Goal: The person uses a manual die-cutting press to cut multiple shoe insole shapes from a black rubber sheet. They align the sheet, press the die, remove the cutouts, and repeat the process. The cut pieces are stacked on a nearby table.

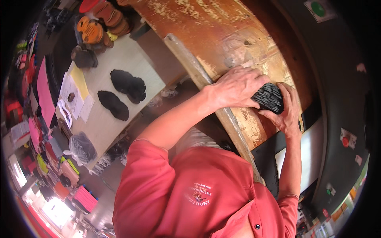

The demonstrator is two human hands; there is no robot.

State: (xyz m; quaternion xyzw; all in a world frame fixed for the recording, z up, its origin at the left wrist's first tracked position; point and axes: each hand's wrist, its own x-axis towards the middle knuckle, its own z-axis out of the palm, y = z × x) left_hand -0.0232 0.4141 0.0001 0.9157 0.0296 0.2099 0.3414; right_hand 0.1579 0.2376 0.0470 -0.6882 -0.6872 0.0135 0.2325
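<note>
Both my hands hold one small black ribbed block (270, 97) on a worn brown wooden board (206, 27). My left hand (238, 85) lies over the block's top and left side, fingers curled around it. Cupping the block from the right and below is my right hand (286, 111). The block's underside is hidden by my fingers.
A pale work table (119, 59) to the left carries two black shoe-shaped pieces (127, 85) (114, 105), papers, a clear plastic bag (81, 147) and orange soles (92, 31) at its far end. A dark machine panel with red and green buttons (346, 141) curves round the right side.
</note>
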